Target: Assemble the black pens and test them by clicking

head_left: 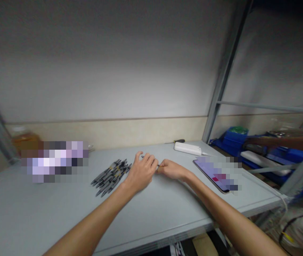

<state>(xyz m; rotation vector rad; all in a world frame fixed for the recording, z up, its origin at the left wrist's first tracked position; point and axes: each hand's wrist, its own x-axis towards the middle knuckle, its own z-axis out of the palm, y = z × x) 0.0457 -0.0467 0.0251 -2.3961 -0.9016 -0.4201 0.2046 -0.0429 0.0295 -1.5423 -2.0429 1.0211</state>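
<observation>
My left hand [143,171] and my right hand [170,169] meet over the middle of the table. Between them is a slim pen [161,165], mostly covered by my fingers. The left fingers curl over one end of it, and the right thumb and fingers pinch the other end. Just left of my left hand lies a loose pile of grey and black pens [111,177], with small yellowish marks on several of them.
A white power strip [188,148] and a screwdriver [179,141] lie at the back right. A phone [211,176] rests by my right forearm. A blurred-out bundle [55,161] sits at left. Beyond the metal post [227,71], another person's arm [287,142] reaches over blue bins [235,138].
</observation>
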